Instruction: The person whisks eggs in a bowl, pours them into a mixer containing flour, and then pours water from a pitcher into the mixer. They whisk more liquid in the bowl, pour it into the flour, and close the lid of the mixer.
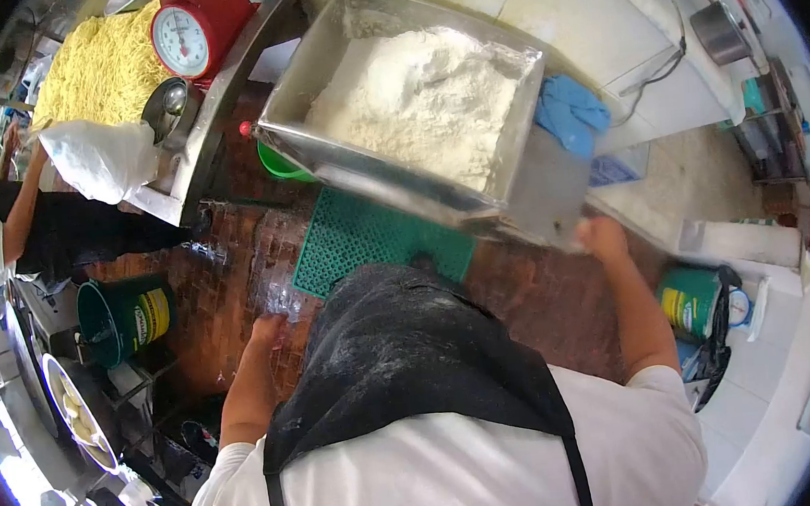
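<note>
A large metal trough [409, 190] in front of me holds a heap of white flour [419, 88]. My right hand [602, 238] is at the right, by the lower corner of the grey metal panel [544, 188] beside the trough. Its fingers look curled closed and slightly blurred; what they grip, if anything, is hidden. My left hand [271, 328] hangs low over the brick-coloured floor, apart from the trough. Its fingers are too indistinct to read. The black apron [404, 349] on my front is dusted with white powder.
A red dial scale [189, 36], a pile of yellow noodles [105, 72] and a plastic bag [103, 159] are on the left counter, beside another person [65, 220]. A green mat [356, 243] lies below the trough. Green buckets [122, 321] stand on both sides. A blue cloth [571, 113] hangs right.
</note>
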Demonstrator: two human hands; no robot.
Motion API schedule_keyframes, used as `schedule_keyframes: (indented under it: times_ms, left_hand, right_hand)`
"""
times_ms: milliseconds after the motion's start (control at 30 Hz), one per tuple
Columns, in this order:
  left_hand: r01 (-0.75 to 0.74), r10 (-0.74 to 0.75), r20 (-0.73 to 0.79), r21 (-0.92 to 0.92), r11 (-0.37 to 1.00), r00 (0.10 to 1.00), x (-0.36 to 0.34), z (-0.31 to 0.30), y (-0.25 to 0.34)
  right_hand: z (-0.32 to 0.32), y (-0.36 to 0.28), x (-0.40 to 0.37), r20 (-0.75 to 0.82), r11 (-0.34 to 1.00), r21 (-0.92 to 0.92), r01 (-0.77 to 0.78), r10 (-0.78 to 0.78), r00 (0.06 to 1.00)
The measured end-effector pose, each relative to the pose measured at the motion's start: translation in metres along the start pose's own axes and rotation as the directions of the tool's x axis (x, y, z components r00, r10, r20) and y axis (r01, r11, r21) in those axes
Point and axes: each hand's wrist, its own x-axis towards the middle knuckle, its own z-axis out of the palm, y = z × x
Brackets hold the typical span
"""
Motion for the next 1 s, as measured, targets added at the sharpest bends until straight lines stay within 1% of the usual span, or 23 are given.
schedule_keyframes:
  times_ms: [33,100,133,200,233,267,300,333,367,400,433,500,533,567,633,667,733,767,800,833,900,967,1000]
  left_hand:
    - [0.001,-0.001,0.002,-0.009,1.000,1.000,0.002,0.001,-0.005]
    - [0.003,-0.006,-0.092,-0.028,1.000,0.996,-0.011,0.009,-0.006]
    - [0.007,-0.011,-0.094,-0.040,0.999,0.995,-0.010,0.009,-0.011]
    - [-0.064,0.063,-0.022,-0.070,0.995,0.998,-0.009,0.006,-0.013]
    - [-0.061,0.059,-0.028,-0.080,0.995,0.998,-0.009,0.007,-0.015]
    - [-0.107,0.104,-0.053,-0.050,0.993,0.993,-0.010,0.008,-0.015]
    - [-0.152,0.150,-0.078,-0.017,0.988,0.986,-0.012,0.009,-0.014]
    - [-0.149,0.146,-0.090,-0.028,0.988,0.985,-0.014,0.010,-0.014]
    - [-0.173,0.169,-0.081,-0.052,0.984,0.982,-0.017,0.011,-0.014]
    - [-0.195,0.190,-0.073,-0.072,0.978,0.979,-0.021,0.010,-0.016]
    - [-0.187,0.180,-0.087,-0.077,0.979,0.980,-0.023,0.009,-0.017]
    - [-0.254,0.277,-0.122,0.175,0.951,0.953,-0.019,0.007,-0.028]
    - [-0.301,0.330,-0.160,0.182,0.936,0.930,0.002,0.001,-0.050]
    - [-0.303,0.328,-0.177,0.154,0.940,0.928,-0.001,0.002,-0.060]
    - [-0.330,0.318,-0.225,-0.019,0.944,0.921,-0.010,0.004,-0.072]
    - [-0.328,0.305,-0.165,-0.140,0.934,0.938,-0.010,0.000,-0.088]
    - [-0.320,0.291,-0.170,-0.177,0.931,0.941,-0.036,-0.003,-0.109]
    - [-0.301,0.274,-0.158,-0.184,0.936,0.949,-0.048,-0.006,-0.124]
    - [-0.278,0.245,-0.187,-0.175,0.945,0.951,-0.036,-0.010,-0.154]
    - [-0.284,0.248,-0.190,-0.195,0.939,0.950,-0.027,-0.016,-0.189]
    - [-0.146,0.094,-0.145,-0.409,0.901,0.985,-0.018,-0.026,-0.258]
    - [-0.104,0.068,-0.085,-0.553,0.827,0.994,-0.034,-0.038,-0.319]
    - [-0.106,0.072,-0.081,-0.579,0.809,0.994,-0.020,-0.039,-0.365]
  right_hand:
    - [0.001,0.002,0.002,-0.002,1.000,-0.007,0.005,-0.005,1.000]
    - [-0.001,-0.001,0.003,0.025,0.995,0.074,-0.071,0.069,0.997]
    - [-0.004,0.000,0.004,0.025,0.996,0.066,-0.061,0.059,0.998]
    - [-0.031,-0.017,-0.005,0.187,0.989,0.103,-0.105,0.084,0.979]
    - [-0.028,-0.013,-0.002,0.188,0.991,0.100,-0.094,0.074,0.979]
    - [-0.022,-0.004,0.002,0.016,0.983,0.157,-0.090,0.089,0.996]
    - [-0.021,0.001,0.007,-0.156,0.974,0.216,-0.075,0.110,0.982]
    - [-0.021,0.006,0.014,-0.154,0.975,0.214,-0.060,0.094,0.984]
    - [-0.023,0.007,0.019,-0.308,0.978,0.207,0.006,0.060,0.949]
    - [-0.025,0.000,0.018,-0.452,0.979,0.194,0.067,0.028,0.892]
    - [-0.027,-0.009,0.017,-0.444,0.977,0.196,0.080,0.015,0.896]
    - [-0.040,-0.041,0.006,-0.494,0.871,0.421,0.255,-0.015,0.869]
    - [-0.036,-0.053,0.005,-0.511,0.852,0.422,0.311,-0.059,0.857]
    - [-0.034,-0.072,-0.001,-0.520,0.848,0.407,0.339,-0.090,0.850]
    - [-0.028,-0.119,-0.026,-0.461,0.816,0.412,0.405,-0.197,0.865]
    - [-0.025,-0.145,-0.044,-0.435,0.796,0.418,0.439,-0.249,0.865]
    - [-0.013,-0.189,-0.073,-0.417,0.770,0.407,0.492,-0.322,0.850]
    - [-0.003,-0.208,-0.085,-0.400,0.739,0.345,0.579,-0.442,0.803]
    - [0.006,-0.225,-0.097,-0.374,0.697,0.285,0.658,-0.552,0.746]
    - [0.016,-0.243,-0.112,-0.377,0.691,0.268,0.671,-0.566,0.733]
    - [0.033,-0.278,-0.142,-0.311,0.647,0.256,0.719,-0.649,0.695]
    - [0.044,-0.309,-0.177,-0.291,0.640,0.204,0.741,-0.683,0.670]
    - [0.051,-0.322,-0.192,-0.227,0.659,0.205,0.723,-0.687,0.690]
